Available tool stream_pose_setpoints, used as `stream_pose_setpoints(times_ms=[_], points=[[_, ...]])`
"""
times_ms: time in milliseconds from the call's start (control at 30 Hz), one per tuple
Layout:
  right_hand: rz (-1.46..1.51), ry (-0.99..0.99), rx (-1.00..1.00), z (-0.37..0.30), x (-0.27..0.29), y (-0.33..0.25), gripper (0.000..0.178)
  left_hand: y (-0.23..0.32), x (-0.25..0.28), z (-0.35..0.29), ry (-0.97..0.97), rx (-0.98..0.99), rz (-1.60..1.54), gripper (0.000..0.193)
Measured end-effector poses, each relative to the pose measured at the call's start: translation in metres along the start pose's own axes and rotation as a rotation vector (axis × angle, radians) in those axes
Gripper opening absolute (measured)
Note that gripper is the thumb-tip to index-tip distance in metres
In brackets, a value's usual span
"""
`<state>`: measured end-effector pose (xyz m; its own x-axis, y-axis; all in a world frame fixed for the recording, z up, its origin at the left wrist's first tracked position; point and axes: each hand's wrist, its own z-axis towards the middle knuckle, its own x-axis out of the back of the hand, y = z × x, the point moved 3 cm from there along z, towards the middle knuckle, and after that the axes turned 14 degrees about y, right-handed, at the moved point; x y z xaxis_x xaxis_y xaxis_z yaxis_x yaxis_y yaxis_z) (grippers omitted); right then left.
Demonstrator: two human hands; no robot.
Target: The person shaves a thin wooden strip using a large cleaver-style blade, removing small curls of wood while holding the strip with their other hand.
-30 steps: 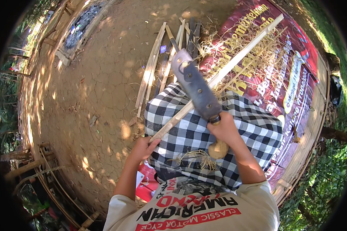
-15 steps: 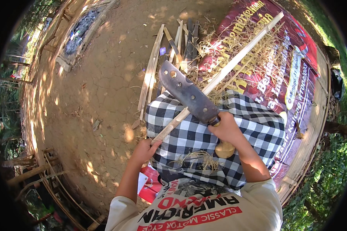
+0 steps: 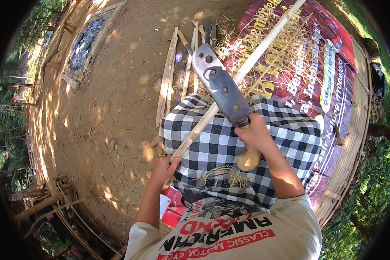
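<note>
My left hand is closed around the near end of a long pale bamboo strip, which slants up and away to the right across my lap. In my right hand is the wooden handle of a machete, its wide dark blade dotted with round holes. The blade lies across the strip, pointing far left; whether its edge bites into the strip I cannot tell. A black-and-white checked cloth covers my lap, and thin curled shavings rest on it near my body.
Several split bamboo strips lie on the dirt ground ahead. Beyond my lap, a printed red banner carries a heap of shavings. A bamboo platform edge runs along the right; a framed ash pit is at far left.
The machete blade has swung so its tip points farther away, and it has shifted slightly up along the strip. The left hand keeps its hold on the strip's near end.
</note>
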<state>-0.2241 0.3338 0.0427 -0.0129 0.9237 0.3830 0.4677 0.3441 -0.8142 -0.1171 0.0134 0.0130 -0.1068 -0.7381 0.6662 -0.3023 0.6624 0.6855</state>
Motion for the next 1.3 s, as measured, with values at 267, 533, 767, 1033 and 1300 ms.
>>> stream_pose_setpoints(times_ms=[267,533,767,1033,1300], points=[[-0.263,-0.125,0.295,-0.014,-0.013,-0.002,0.028,0.004,0.005,0.001,-0.022,0.023,-0.023,0.040],[-0.196,-0.090,0.300,-0.034,-0.040,0.020,0.032,-0.008,-0.002,0.003,0.000,-0.017,-0.042,0.036],[-0.092,-0.001,0.140,-0.008,-0.010,0.012,0.029,-0.002,-0.001,0.001,-0.009,0.012,-0.011,0.041],[-0.074,-0.168,0.237,-0.044,-0.036,0.008,0.025,0.011,0.006,0.002,-0.041,0.051,0.047,0.040],[-0.039,0.047,0.102,-0.015,-0.013,0.018,0.028,0.010,0.003,0.002,-0.018,-0.021,0.032,0.040]])
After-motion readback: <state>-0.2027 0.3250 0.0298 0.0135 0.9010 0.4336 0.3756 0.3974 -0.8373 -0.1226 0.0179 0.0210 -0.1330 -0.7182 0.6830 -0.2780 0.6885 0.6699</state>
